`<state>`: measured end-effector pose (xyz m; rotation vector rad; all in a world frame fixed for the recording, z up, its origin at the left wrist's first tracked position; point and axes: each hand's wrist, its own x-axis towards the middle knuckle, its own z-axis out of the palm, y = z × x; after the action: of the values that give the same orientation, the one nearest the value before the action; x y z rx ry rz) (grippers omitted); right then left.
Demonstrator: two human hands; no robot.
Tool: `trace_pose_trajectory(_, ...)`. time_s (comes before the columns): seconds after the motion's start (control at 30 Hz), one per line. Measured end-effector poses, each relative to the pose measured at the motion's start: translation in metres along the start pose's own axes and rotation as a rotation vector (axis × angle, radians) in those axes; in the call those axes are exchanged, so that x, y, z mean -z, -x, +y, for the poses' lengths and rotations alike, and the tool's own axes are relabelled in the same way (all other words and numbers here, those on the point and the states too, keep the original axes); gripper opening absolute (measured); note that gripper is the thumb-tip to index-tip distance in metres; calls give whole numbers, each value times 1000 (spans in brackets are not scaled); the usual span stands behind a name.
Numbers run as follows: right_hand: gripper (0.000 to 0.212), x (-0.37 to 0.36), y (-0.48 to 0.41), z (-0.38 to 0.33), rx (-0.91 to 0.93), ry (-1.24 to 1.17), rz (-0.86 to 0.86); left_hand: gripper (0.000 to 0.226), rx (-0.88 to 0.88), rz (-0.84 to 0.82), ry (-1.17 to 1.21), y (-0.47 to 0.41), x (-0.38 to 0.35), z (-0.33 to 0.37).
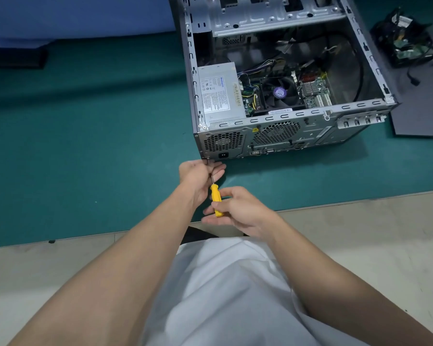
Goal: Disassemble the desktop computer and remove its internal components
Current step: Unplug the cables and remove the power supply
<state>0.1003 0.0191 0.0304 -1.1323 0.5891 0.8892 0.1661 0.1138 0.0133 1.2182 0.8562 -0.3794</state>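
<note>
Your right hand (240,208) grips the yellow handle of the screwdriver (216,198), with the fingers wrapped round it and the thumb on top. Your left hand (198,174) is up front, its fingers curled round the bare metal shaft just behind the tip. That tip sits at the near-left bottom corner of the desktop computer case (273,136), right beside the black power socket on the rear panel. I cannot tell from here whether it is seated in a screw.

The case lies on its side on the green worktop (85,146), with its open side up and the rear panel towards you. Inside, the silver power supply (219,93) sits in the near-left corner with its label facing up. Just right of it is the black CPU fan (280,92) on the motherboard, with loose wires between them. The metal drive cage (260,18) spans the far end.

To the right, a dark grey side panel (423,108) lies flat, partly under the case. Beyond it rests a tangle of black cables and circuit boards (405,43). Far left on the worktop sits a flat black block (19,57).
</note>
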Motion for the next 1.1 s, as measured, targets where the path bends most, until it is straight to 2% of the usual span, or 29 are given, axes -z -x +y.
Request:
trace_pose_trajectory(0.1, 18, -8, -3, 6, 106, 376, 291, 13, -44, 145, -153, -2, -4, -3)
trace_pose_trajectory(0.17, 19, -11, -5, 8, 125, 481, 377, 14, -75, 215, -215, -3, -7, -6)
trace_pose_trajectory(0.2, 16, -10, -5, 8, 112, 444, 348, 17, -71, 210, -205, -3, -8, -6)
trace_pose_trajectory(0.27, 11, -6, -2, 4, 44, 195, 189, 22, -41, 139, -135, -3, -7, -4)
trace_pose_trajectory(0.33, 20, -2, 3, -2, -45, -62, 10, 23, -11, 40, -45, -1, -3, 0)
trace_pose_trajectory(0.37, 22, 0, 4, -2, -56, -113, -30, 23, 2, 4, -5, -1, -1, 1)
trace_pose_trajectory(0.47, 19, -4, 2, 2, 38, 62, 94, 22, 8, 17, 15, -1, 1, -2)
trace_pose_trajectory(0.57, 17, -10, 0, 7, 100, 279, 292, 20, -56, 150, -145, -3, -3, -8)
trace_pose_trajectory(0.67, 19, -7, -1, 7, 81, 177, 241, 21, -54, 141, -118, -3, -7, -7)
trace_pose_trajectory(0.8, 17, 1, 5, 3, -57, -159, -62, 26, 7, -7, 63, 1, -3, -2)
trace_pose_trajectory(0.83, 16, 1, 4, 4, -56, -171, -61, 27, 17, -37, 77, 1, -2, -1)
trace_pose_trajectory(0.9, 16, -1, 1, 8, 8, -34, 79, 24, 23, -32, 54, 2, -1, -2)
trace_pose_trajectory(1.0, 16, -5, -3, 13, 113, 297, 311, 14, -44, 139, -98, -1, -4, -5)
trace_pose_trajectory(1.1, 12, -5, -4, 12, 112, 272, 281, 14, -71, 172, -123, -2, -6, -6)
